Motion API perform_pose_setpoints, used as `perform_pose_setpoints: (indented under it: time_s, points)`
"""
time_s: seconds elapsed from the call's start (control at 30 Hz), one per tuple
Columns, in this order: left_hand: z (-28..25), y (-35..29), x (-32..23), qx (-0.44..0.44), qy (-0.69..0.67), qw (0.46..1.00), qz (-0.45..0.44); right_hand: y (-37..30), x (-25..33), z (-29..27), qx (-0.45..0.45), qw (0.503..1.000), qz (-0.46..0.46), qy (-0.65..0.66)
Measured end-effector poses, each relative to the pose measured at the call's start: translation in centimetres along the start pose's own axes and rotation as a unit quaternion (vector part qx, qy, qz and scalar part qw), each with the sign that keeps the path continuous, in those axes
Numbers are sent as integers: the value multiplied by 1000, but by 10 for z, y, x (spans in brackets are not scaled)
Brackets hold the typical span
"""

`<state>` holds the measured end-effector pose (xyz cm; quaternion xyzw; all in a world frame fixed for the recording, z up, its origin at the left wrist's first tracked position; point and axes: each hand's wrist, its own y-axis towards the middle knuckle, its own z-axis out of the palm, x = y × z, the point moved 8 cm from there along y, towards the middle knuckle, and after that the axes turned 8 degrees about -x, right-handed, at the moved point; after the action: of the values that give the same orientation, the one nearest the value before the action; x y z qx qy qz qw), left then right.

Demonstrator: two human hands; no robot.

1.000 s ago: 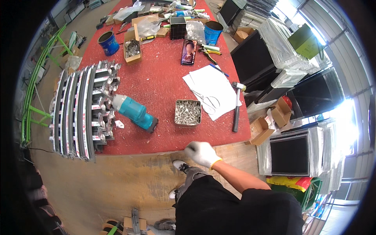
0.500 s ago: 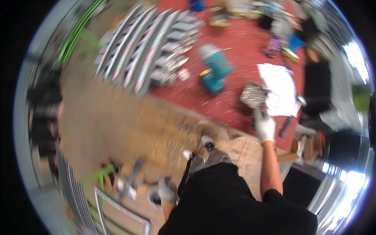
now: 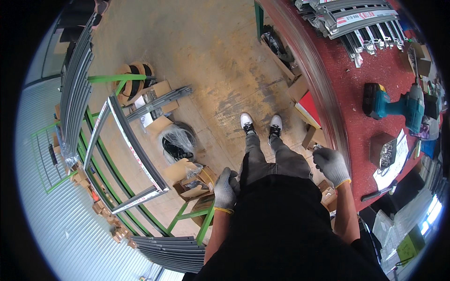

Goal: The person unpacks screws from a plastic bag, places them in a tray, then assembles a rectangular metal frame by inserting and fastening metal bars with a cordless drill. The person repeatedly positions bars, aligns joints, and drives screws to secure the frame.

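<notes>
My left hand (image 3: 226, 189), in a grey-white work glove with a yellow cuff, hangs in front of my left hip with its fingers curled in. My right hand (image 3: 332, 166), gloved alike, is closed near the edge of the red table (image 3: 349, 112). Whatever either hand may hold is hidden by the fingers. On the table, right of my right hand, stands an open box of small metal screws (image 3: 384, 151), beside a sheet of white paper (image 3: 396, 161). A teal cordless drill (image 3: 398, 105) lies farther back. Nearer to me is a black-handled hammer (image 3: 377, 193).
On my left, a grey metal frame (image 3: 136, 145) lies across a green stand (image 3: 93, 140). An open carton (image 3: 194, 182) sits close by my left hand. A plastic-wrapped black coil (image 3: 178, 143) is on the floor. Grey profiles (image 3: 363, 18) are stacked on the table's far end.
My right hand has come away from the screw box and off the table. My body has turned left, so the table is now at the right and the frame at the left.
</notes>
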<state>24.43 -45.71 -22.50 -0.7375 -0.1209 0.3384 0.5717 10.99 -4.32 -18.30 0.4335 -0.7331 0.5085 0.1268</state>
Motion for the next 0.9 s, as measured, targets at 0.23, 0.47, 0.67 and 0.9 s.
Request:
perform_pose_setpoints:
  time_s: [0.23,0.47,0.67,0.9]
  points:
    - [30,21,-59,24,407,864,295,-7,16,-2,-53,966,-75,-241]
    - [60,102,-100,127,177,971,99,-57,19,-31,-204,977,8,-63]
    - [95,201,-144,153,267,946,-104,-118,-21,-131,-312,941,75,107]
    - [188,168,-111,170,300,936,69,-111,-178,-414,-559,734,50,383]
